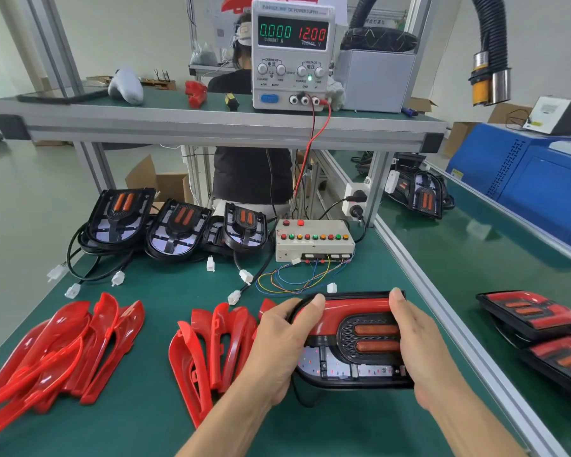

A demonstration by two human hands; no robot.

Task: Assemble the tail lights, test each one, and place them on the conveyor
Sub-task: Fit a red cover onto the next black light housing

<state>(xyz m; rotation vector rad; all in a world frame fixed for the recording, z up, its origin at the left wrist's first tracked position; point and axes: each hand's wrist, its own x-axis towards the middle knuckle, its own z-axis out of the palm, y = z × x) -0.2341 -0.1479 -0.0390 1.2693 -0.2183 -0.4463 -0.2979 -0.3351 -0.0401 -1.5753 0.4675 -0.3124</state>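
Both hands grip one tail light (pixel 353 341) over the counter (pixel 165 324): left hand (pixel 279 344) and right hand (pixel 416 351) curl round its ends, pressing the red lens on (assembly, apparently). Next likely comes plugging into the test box (pixel 314 240).

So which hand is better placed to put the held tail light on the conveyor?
Probably the right hand: it already grips the tail light on the side nearest the conveyor, which runs along the right. The left hand is farther.
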